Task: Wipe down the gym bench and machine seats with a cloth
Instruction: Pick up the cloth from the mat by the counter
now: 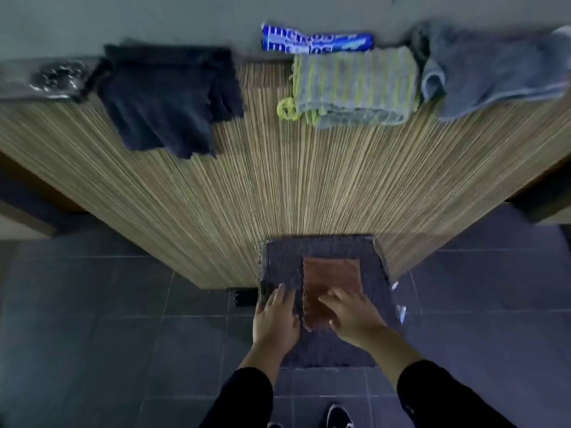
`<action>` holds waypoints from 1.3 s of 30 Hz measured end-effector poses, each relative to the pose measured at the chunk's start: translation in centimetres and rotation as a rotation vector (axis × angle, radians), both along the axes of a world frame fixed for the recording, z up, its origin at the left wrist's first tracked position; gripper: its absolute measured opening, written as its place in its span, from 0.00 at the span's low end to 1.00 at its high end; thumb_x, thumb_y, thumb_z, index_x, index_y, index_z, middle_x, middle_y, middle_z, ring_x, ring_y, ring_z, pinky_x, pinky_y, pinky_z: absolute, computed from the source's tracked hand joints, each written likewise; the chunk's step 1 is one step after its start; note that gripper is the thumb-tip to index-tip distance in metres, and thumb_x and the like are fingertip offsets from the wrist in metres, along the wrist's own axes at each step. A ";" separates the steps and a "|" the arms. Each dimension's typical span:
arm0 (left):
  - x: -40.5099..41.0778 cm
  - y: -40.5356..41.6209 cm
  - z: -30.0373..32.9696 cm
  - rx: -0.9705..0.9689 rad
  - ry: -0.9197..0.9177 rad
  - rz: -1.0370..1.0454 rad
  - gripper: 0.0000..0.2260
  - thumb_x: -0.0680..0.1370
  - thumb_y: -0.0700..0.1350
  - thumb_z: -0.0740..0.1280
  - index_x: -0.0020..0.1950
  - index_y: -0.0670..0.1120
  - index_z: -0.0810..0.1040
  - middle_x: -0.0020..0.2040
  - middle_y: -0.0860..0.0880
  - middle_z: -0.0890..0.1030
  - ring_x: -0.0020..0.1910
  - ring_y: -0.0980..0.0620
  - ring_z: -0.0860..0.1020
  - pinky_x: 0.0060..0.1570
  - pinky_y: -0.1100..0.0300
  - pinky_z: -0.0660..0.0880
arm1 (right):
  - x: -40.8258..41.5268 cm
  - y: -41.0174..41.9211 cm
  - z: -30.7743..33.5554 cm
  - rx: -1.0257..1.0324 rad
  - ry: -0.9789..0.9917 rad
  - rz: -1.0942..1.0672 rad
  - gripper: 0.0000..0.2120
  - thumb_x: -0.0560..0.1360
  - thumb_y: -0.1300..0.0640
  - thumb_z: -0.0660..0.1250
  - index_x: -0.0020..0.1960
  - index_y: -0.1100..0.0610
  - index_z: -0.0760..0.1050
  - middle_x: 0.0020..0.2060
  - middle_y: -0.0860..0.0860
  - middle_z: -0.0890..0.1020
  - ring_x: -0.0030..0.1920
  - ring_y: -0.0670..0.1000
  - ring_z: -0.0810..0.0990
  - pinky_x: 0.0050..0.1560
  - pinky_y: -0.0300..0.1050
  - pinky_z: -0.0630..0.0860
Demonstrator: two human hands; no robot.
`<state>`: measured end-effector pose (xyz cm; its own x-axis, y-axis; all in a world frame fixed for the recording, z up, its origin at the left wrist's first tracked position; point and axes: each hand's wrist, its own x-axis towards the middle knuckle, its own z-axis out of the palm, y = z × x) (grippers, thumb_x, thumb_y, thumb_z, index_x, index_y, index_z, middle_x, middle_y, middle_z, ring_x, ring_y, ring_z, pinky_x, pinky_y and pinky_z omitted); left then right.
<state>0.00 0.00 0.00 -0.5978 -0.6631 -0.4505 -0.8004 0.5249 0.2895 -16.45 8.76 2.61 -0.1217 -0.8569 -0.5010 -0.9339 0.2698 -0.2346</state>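
A small orange-brown cloth (332,276) lies flat on a larger grey towel (370,273) at the near edge of a striped wooden counter (278,186). My right hand (352,316) rests on the near end of the orange cloth, fingers spread. On the grey towel just left of the orange cloth, my left hand (275,316) lies flat. Neither hand grips anything. The grey towel hangs over the counter's front edge toward me.
At the counter's far side lie a dark navy cloth (167,100), a grey-and-yellow striped cloth (355,84), a grey-blue towel (494,69), a blue packet (315,41) and a plastic-wrapped item (55,78). Dark tiled floor (92,335) surrounds the counter; my shoes (338,415) show below.
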 end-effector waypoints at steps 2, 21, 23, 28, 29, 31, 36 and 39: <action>0.0 -0.3 -1.4 -0.041 0.014 -0.021 0.26 0.82 0.49 0.56 0.79 0.49 0.51 0.80 0.49 0.49 0.78 0.50 0.50 0.76 0.50 0.49 | -0.3 -0.4 -1.3 -0.013 0.055 0.071 0.28 0.77 0.52 0.60 0.75 0.48 0.57 0.73 0.53 0.59 0.72 0.57 0.60 0.69 0.53 0.61; 2.6 1.2 -7.7 -0.208 0.136 -0.053 0.24 0.80 0.50 0.52 0.75 0.45 0.67 0.75 0.45 0.65 0.73 0.46 0.66 0.69 0.47 0.61 | 2.0 1.7 -4.9 -0.375 -0.119 -0.138 0.13 0.79 0.53 0.56 0.47 0.60 0.75 0.40 0.54 0.78 0.39 0.58 0.78 0.31 0.46 0.71; 2.6 1.3 -7.8 -0.216 0.149 -0.052 0.24 0.80 0.50 0.52 0.74 0.45 0.67 0.75 0.45 0.65 0.73 0.46 0.66 0.68 0.46 0.61 | 0.8 0.4 -4.3 -0.355 -0.204 -0.282 0.11 0.80 0.54 0.58 0.52 0.61 0.74 0.44 0.56 0.79 0.44 0.59 0.79 0.37 0.49 0.73; 2.2 1.6 -8.2 -0.238 0.174 -0.024 0.24 0.80 0.49 0.51 0.75 0.45 0.66 0.76 0.45 0.63 0.74 0.46 0.64 0.72 0.44 0.59 | -2.8 -2.6 -3.0 -0.299 -0.231 -0.420 0.16 0.80 0.55 0.58 0.66 0.60 0.71 0.61 0.55 0.77 0.61 0.56 0.76 0.58 0.46 0.70; 2.1 1.8 -8.2 -0.246 0.178 -0.015 0.24 0.80 0.49 0.51 0.75 0.45 0.66 0.76 0.45 0.63 0.74 0.46 0.63 0.73 0.44 0.58 | -3.3 -2.8 -3.0 -0.255 -0.242 -0.422 0.18 0.80 0.55 0.60 0.68 0.58 0.70 0.63 0.54 0.76 0.63 0.54 0.74 0.60 0.43 0.69; 1.9 2.0 -8.4 -0.259 0.177 -0.010 0.24 0.80 0.49 0.51 0.75 0.44 0.65 0.76 0.44 0.63 0.74 0.46 0.63 0.72 0.45 0.55 | -4.0 -3.0 -3.2 -0.180 -0.296 -0.414 0.20 0.77 0.57 0.64 0.68 0.55 0.69 0.64 0.51 0.75 0.64 0.51 0.73 0.58 0.39 0.66; 1.5 2.2 -8.8 -0.280 0.193 -0.008 0.24 0.81 0.50 0.50 0.76 0.44 0.63 0.77 0.45 0.61 0.75 0.48 0.61 0.70 0.45 0.53 | -5.1 -3.7 -3.5 -0.208 -0.363 -0.398 0.17 0.76 0.62 0.65 0.64 0.51 0.74 0.61 0.48 0.77 0.62 0.49 0.74 0.58 0.38 0.67; 1.3 2.1 -9.0 -0.287 0.202 0.004 0.24 0.81 0.50 0.50 0.76 0.45 0.63 0.77 0.46 0.61 0.75 0.49 0.61 0.70 0.44 0.53 | -5.4 -3.9 -4.4 -0.175 -0.187 -0.358 0.21 0.74 0.51 0.68 0.65 0.53 0.71 0.60 0.50 0.73 0.62 0.53 0.71 0.61 0.47 0.70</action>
